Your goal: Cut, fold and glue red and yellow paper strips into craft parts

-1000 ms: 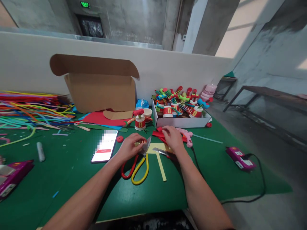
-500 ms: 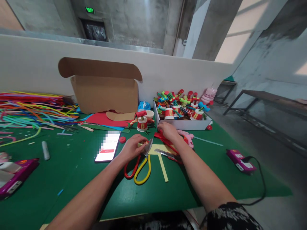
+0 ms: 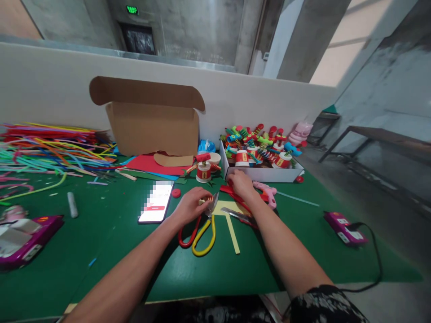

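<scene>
Green desk (image 3: 111, 233) under the white box (image 3: 269, 174), concrete wall (image 3: 198, 31) behind box, left hand (image 3: 192, 205) front-left of box, fingers pinching a small folded strip (image 3: 210, 198), right hand (image 3: 242, 185) at box's near-left corner, grip can't tell.

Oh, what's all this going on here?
Someone is working bare-handed at a green table. The left hand seems to pinch a small striped piece; scissors and yellow paper lie between the hands. The right hand is just before a white box of cup figures; whether it grips anything is hidden.
</scene>
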`<state>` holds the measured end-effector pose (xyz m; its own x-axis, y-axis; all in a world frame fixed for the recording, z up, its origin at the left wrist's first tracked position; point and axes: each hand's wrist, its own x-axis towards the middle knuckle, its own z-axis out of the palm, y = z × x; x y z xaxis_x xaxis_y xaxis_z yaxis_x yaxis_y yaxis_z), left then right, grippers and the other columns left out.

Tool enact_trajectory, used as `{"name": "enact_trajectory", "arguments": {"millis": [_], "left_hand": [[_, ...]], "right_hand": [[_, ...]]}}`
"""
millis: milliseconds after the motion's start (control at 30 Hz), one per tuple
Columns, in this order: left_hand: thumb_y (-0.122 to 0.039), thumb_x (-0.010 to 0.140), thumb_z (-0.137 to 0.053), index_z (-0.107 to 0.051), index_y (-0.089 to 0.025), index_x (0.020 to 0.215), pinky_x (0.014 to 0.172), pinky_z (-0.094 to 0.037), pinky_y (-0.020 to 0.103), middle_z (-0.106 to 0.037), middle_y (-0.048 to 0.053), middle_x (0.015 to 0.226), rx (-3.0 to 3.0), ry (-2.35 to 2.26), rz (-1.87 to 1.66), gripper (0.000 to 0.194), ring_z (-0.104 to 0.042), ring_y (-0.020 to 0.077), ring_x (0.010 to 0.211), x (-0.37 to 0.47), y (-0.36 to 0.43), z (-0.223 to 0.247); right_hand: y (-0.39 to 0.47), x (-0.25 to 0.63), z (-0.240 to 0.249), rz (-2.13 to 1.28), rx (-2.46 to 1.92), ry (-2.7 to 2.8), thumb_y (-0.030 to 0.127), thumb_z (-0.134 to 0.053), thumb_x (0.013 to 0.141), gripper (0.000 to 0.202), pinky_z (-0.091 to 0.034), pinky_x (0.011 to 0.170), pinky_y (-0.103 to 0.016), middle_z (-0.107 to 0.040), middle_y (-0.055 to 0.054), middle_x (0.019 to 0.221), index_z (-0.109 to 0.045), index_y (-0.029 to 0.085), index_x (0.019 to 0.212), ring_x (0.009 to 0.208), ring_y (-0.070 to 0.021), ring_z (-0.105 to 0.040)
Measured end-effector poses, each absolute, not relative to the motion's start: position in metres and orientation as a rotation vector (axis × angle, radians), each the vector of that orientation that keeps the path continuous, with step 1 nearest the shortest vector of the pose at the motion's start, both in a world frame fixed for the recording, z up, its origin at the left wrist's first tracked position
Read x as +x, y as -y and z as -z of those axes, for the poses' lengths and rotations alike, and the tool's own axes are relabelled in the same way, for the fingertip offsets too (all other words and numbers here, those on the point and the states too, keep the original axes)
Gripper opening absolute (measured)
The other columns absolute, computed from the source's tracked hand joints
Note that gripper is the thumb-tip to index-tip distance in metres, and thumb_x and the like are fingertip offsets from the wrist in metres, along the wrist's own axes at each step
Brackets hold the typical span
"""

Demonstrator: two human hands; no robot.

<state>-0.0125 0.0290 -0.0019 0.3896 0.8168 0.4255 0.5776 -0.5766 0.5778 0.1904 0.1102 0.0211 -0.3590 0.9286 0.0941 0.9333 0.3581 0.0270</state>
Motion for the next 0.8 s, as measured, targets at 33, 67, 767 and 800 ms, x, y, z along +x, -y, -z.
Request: {"name": "enact_trajectory", "arguments": {"millis": [33, 67, 767, 800], "left_hand": [[-0.023, 0.083, -0.049, -0.062, -0.016, 0.088, 0.070, -0.042, 0.028, -0.062, 0.005, 0.081, 2.319, -1.213, -0.994, 0.016, -0.054, 0.0160, 0.077, -0.013, -0.029, 0.002], [-0.024, 0.084, -0.048, -0.062, -0.016, 0.088, 0.070, -0.042, 0.028, -0.061, 0.005, 0.081, 2.323, -1.211, -0.990, 0.016, -0.054, 0.0162, 0.077, -0.013, -0.029, 0.002], [-0.025, 0.085, -0.048, -0.062, -0.017, 0.087, 0.068, -0.042, 0.029, -0.063, 0.006, 0.081, 2.387, -1.499, -0.953, 0.017, -0.055, 0.0188, 0.078, -0.024, -0.038, 0.009], [-0.025, 0.085, -0.047, -0.062, -0.017, 0.087, 0.068, -0.042, 0.030, -0.062, 0.006, 0.080, 2.400, -1.533, -0.940, 0.017, -0.055, 0.0190, 0.077, -0.025, -0.038, 0.010]], "right_hand": [[-0.107, 0.190, -0.025, 0.143, -1.726, 2.508, 0.014, -0.043, 0.084, 0.024, -0.037, 0.070, -0.031, -0.055, -0.012, 0.101, -0.064, 0.019, 0.096, 0.094, -0.0241, -0.051], [-0.103, 0.189, -0.029, 0.167, -1.708, 2.466, 0.013, -0.043, 0.083, 0.024, -0.037, 0.071, -0.031, -0.056, -0.013, 0.101, -0.063, 0.018, 0.095, 0.095, -0.0239, -0.050], [-0.083, 0.172, 0.012, -0.395, -1.654, 2.090, 0.020, -0.045, 0.086, 0.019, -0.039, 0.080, -0.029, -0.061, -0.013, 0.101, -0.053, 0.013, 0.101, 0.093, -0.0201, -0.055], [-0.083, 0.173, 0.012, -0.362, -1.670, 2.080, 0.020, -0.045, 0.086, 0.019, -0.039, 0.080, -0.030, -0.061, -0.013, 0.102, -0.053, 0.013, 0.102, 0.094, -0.0204, -0.055]]}}
